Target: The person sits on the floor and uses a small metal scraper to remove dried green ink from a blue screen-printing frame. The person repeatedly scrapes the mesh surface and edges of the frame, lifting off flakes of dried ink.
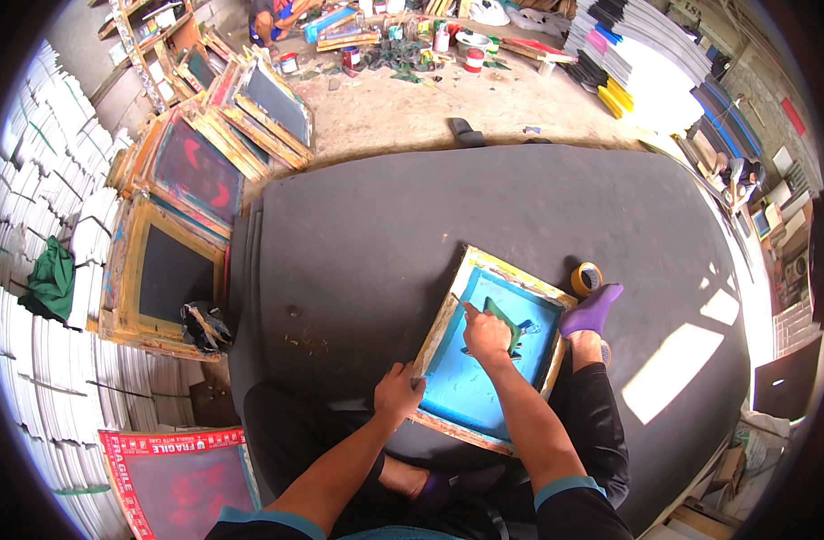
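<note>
A silk screen (457, 378) in a paint-stained wooden frame lies tilted in front of me, its mesh light blue inside a darker blue border. My left hand (399, 392) grips the frame's left side near its lower corner. Over the mesh, my right hand (488, 335) is curled with its index finger stretched toward the frame's upper left side. A crumpled green cloth (500, 312) shows beside and under that hand, against the mesh. The right palm and the cloth's hidden part cannot be seen.
A yellow tape roll (587, 278) and my purple-socked foot (594, 310) are right of the screen on the dark mat (367, 225). More framed screens (173, 270) lean at left beside stacked white sheets (47, 180). Paint cans (473, 59) and a person (272, 20) are at the back.
</note>
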Tool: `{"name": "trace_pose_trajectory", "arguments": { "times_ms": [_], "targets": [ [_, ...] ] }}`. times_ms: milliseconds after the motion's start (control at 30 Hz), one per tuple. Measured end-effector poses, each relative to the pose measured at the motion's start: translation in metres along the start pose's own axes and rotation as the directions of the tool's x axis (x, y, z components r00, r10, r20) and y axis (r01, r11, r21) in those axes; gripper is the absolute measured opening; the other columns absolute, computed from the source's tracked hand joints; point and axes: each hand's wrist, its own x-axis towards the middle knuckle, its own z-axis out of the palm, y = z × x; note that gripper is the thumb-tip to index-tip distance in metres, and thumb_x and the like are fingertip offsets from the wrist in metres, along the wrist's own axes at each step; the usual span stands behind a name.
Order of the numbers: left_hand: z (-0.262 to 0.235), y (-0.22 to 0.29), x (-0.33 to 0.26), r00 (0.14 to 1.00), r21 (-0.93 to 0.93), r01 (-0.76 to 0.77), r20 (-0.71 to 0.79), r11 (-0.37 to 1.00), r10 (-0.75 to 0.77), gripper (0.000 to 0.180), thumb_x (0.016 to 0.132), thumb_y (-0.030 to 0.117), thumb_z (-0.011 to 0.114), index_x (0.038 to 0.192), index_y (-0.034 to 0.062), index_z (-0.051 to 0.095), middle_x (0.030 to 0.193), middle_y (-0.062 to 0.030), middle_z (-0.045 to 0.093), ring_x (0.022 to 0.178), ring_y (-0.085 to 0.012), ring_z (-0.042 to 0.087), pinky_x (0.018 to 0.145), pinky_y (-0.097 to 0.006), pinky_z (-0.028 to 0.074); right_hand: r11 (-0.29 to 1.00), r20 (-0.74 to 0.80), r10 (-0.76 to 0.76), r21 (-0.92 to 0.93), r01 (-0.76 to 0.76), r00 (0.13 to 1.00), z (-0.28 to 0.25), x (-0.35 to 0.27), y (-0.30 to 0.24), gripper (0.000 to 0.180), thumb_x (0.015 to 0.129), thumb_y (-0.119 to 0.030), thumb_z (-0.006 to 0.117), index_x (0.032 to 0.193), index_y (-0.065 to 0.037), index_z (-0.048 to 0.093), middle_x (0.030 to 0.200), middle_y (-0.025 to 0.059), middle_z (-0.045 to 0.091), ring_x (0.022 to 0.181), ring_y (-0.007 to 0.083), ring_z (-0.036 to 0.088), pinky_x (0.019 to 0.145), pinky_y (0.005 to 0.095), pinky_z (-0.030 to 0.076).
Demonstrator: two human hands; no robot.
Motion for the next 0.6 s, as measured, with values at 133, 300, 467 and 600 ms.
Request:
{"name": "trace_pose_trajectory", "arguments": {
  "times_ms": [133, 300, 467, 600],
  "targets": [
    [-0.003, 0.002, 0.0, 1.0, -0.006, -0.001, 0.006, 1.0, 0.001, 0.046, 0.092, 0.036, 0.073, 0.125, 0.0057, 0.068, 0.111, -0.0148, 0.065, 0.101, -0.0382, 0.07, 0.088, -0.05, 0.058, 1.0, 0.007, 0.01, -0.006, -0.01, 1.0, -0.003, 0.001, -0.003, 0.036, 0.105, -0.029, 0.057, 0.14, -0.03, 0.067, 0.099, 0.0182, 0.076, 0.088, 0.0398, 0.077, 0.076, 0.0523, 0.062],
    [-0.008, 0.006, 0.0, 1.0, -0.003, 0.011, 0.022, 1.0, -0.011, 0.045, 0.092, 0.035, 0.073, 0.125, 0.0056, 0.067, 0.109, -0.0147, 0.065, 0.099, -0.0384, 0.07, 0.086, -0.05, 0.058, 1.0, 0.19, 0.014, -0.026, -0.009, 0.982, -0.03, 0.003, -0.017, 0.04, 0.102, -0.018, 0.053, 0.142, -0.021, 0.06, 0.115, 0.0206, 0.073, 0.103, 0.0393, 0.076, 0.086, 0.0508, 0.063],
    [-0.006, 0.001, 0.001, 0.999, 0.031, -0.015, 0.05, 0.999, 0.013, 0.045, 0.092, 0.035, 0.073, 0.126, 0.0055, 0.066, 0.108, -0.014, 0.066, 0.098, -0.0366, 0.07, 0.085, -0.049, 0.058, 0.993, 0.147, -0.016, -0.11, 0.032, 0.989, -0.021, 0.005, -0.027, 0.044, 0.101, -0.016, 0.052, 0.144, -0.015, 0.06, 0.109, 0.0216, 0.075, 0.099, 0.0387, 0.077, 0.083, 0.0503, 0.063],
    [0.0, -0.005, 0.0, 0.998, 0.05, -0.052, 0.026, 0.997, 0.051, 0.045, 0.092, 0.035, 0.073, 0.126, 0.0053, 0.066, 0.107, -0.0133, 0.066, 0.097, -0.0352, 0.07, 0.084, -0.047, 0.058, 0.991, 0.129, 0.008, -0.132, 0.009, 0.992, -0.007, 0.004, -0.042, 0.044, 0.1, -0.014, 0.051, 0.143, -0.011, 0.061, 0.108, 0.022, 0.075, 0.1, 0.0389, 0.077, 0.086, 0.0506, 0.063]
  ]
}}
